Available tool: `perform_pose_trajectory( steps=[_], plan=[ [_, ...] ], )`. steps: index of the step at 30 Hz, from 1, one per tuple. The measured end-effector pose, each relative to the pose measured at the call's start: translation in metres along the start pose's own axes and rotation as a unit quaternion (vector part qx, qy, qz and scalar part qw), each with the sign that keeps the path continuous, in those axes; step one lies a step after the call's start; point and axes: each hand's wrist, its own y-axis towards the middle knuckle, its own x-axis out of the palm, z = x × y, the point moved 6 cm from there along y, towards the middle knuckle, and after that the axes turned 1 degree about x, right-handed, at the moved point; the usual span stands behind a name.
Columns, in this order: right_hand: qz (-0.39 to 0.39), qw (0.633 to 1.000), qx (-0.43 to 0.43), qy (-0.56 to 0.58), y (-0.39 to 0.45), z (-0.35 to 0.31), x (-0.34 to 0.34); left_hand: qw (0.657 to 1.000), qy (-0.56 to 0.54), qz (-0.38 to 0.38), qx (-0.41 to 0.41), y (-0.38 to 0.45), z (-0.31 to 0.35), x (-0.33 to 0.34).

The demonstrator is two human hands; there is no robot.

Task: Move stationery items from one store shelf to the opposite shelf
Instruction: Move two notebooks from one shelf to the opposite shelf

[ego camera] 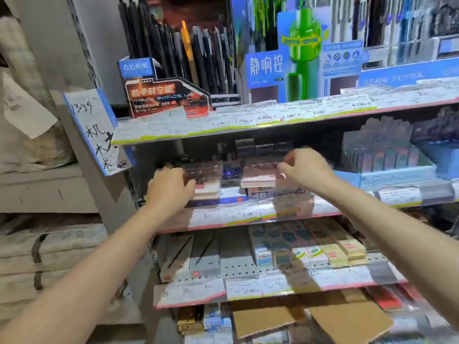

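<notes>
Both my hands reach into the middle shelf (238, 214) of a stationery rack. My left hand (171, 187) is curled around the left side of a stack of small pinkish boxes (207, 188). My right hand (305, 167) pinches the right end of a pink box (259, 173) lying on a blue and white carton (263, 191). Motion blur hides how firmly each hand grips. A dark blue box (231, 173) sits between the two stacks.
Upper shelf (248, 117) holds black pens (173, 53) and a blue display card (265, 68). A clear pen rack (387, 155) stands right of my right hand. Long boxes (310, 244) lie on the lower shelf; cardboard flaps (310, 319) below. A handwritten sign (96, 130) hangs left.
</notes>
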Motion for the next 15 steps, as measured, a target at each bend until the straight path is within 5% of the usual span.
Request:
perform_pose_trajectory(
  steps=[5,8,15],
  plan=[
    [-0.196,0.966,0.059,-0.159,0.013,-0.007,0.022,0.980,0.005,-0.166,-0.107,0.019,-0.008,0.014],
    [-0.263,0.950,0.072,-0.149,0.020,-0.009,0.026,0.967,-0.067,-0.187,-0.160,0.027,-0.014,0.013],
    [-0.277,0.950,0.130,-0.066,0.028,0.000,0.026,0.930,-0.216,-0.197,-0.224,0.021,-0.012,0.012]
  ],
)
